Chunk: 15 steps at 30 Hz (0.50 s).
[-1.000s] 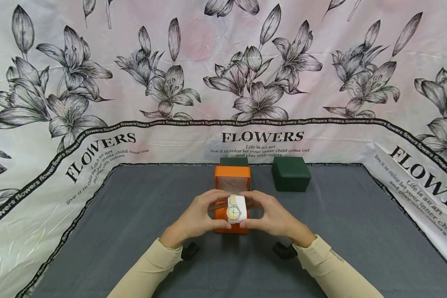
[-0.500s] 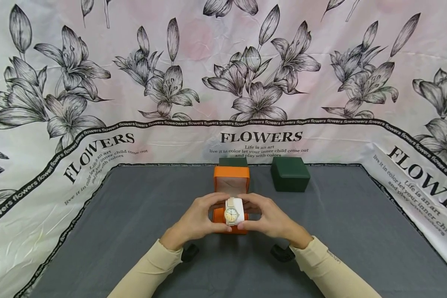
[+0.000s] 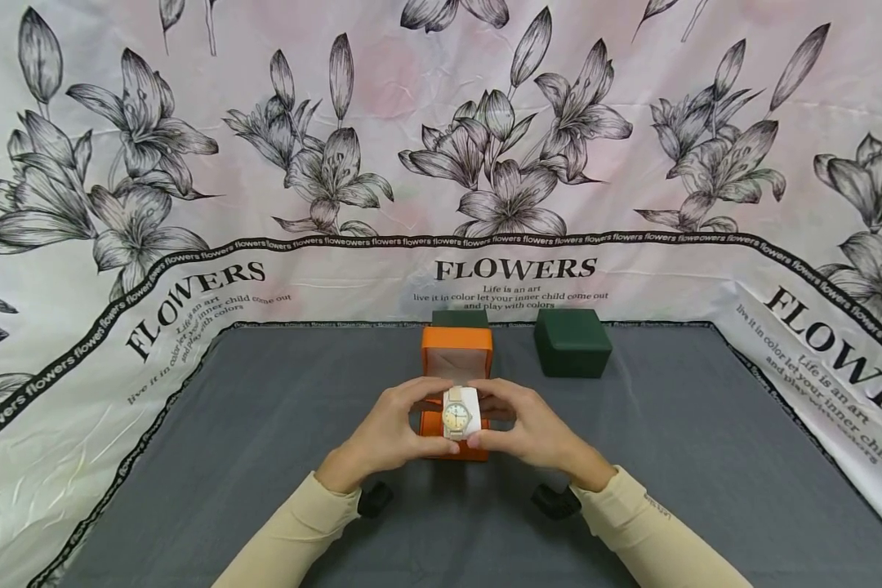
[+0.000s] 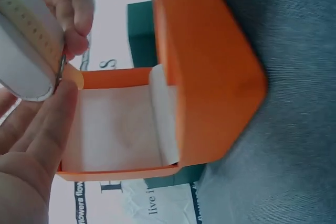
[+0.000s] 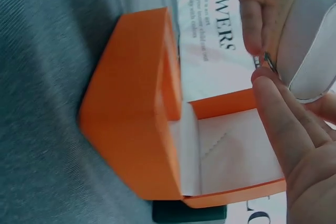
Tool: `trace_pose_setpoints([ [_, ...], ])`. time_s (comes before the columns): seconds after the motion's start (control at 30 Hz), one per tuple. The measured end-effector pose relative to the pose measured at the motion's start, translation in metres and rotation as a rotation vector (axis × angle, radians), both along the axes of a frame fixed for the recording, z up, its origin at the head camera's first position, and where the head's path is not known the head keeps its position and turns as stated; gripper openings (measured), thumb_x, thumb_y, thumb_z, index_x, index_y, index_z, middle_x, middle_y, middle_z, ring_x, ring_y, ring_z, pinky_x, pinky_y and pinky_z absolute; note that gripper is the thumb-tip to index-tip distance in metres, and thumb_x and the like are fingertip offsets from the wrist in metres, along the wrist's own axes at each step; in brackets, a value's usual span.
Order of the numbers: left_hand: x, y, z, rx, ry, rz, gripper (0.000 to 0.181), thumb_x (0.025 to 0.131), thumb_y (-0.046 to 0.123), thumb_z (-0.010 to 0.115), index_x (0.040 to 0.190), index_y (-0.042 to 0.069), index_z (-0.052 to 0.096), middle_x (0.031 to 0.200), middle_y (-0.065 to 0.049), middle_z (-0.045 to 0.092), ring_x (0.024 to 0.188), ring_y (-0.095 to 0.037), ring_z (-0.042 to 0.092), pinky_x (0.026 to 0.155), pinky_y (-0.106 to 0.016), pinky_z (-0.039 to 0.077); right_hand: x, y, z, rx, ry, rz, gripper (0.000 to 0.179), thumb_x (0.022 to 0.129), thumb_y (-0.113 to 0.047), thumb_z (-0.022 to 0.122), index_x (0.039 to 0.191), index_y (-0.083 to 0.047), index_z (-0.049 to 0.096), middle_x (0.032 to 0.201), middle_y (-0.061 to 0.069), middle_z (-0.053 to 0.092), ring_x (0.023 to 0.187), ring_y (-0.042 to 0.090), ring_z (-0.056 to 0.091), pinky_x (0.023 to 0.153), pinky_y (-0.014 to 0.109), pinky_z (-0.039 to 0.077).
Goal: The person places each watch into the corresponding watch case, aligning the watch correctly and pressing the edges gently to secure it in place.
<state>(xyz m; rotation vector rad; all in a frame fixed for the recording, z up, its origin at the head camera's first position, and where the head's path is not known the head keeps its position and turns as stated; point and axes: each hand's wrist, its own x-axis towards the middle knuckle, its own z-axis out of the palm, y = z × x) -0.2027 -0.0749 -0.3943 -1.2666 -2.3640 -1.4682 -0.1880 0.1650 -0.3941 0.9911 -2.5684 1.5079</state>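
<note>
A wristwatch (image 3: 456, 417) with a pale round dial and a cream strap is wrapped around a white cushion (image 3: 474, 402). Both hands hold it up above the open orange box (image 3: 456, 338), fingertips on the far side and thumbs on the near side. My left hand (image 3: 391, 426) grips the watch's side of the cushion, while my right hand (image 3: 535, 425) grips the bare white side. The cream strap (image 4: 32, 31) shows small holes in the left wrist view. Seen from the right wrist, the pale inside of the box lid (image 5: 236, 150) stands behind the cushion (image 5: 310, 24).
A dark green box (image 3: 573, 343) stands at the back right of the grey tablecloth (image 3: 294, 392). Another green box (image 3: 460, 318) is partly hidden behind the orange lid. A flower-printed cloth (image 3: 382, 278) rises along the back and sides.
Both hands keep their hold on the watch and cushion. Over the last half second they have risen very slightly in the head view. The boxes stay in place.
</note>
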Motion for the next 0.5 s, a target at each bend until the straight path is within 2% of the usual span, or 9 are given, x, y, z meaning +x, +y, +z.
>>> trace_pose_setpoints([
  [0.2,0.017,-0.002,0.03,0.095,-0.092,-0.01,0.058,0.075,0.004,0.081,0.127,0.0,0.057,0.132,-0.015,0.051,0.119,-0.029,0.051,0.094,-0.046,0.048,0.0,-0.001,0.003,-0.034,-0.049,-0.022,0.057,0.083,-0.025,0.076,0.135,-0.021,0.051,0.125,-0.003,0.056,0.105,0.014,0.06,0.09,0.041,0.05],
  [0.33,0.017,-0.004,0.029,0.132,-0.174,-0.035,0.05,0.079,0.002,0.077,0.124,-0.001,0.058,0.131,-0.017,0.051,0.117,-0.031,0.053,0.093,-0.048,0.048,-0.001,0.001,0.001,-0.038,-0.057,-0.017,0.058,0.084,-0.025,0.075,0.136,-0.019,0.05,0.126,-0.001,0.056,0.105,0.015,0.06,0.089,0.037,0.051],
  [0.5,0.018,0.0,0.03,0.154,-0.2,-0.048,0.048,0.079,0.0,0.076,0.123,-0.003,0.058,0.129,-0.018,0.052,0.113,-0.034,0.055,0.091,-0.049,0.049,-0.002,0.003,-0.001,-0.055,-0.071,0.004,0.058,0.084,-0.022,0.075,0.136,-0.018,0.05,0.124,0.001,0.056,0.104,0.017,0.061,0.088,0.038,0.052],
])
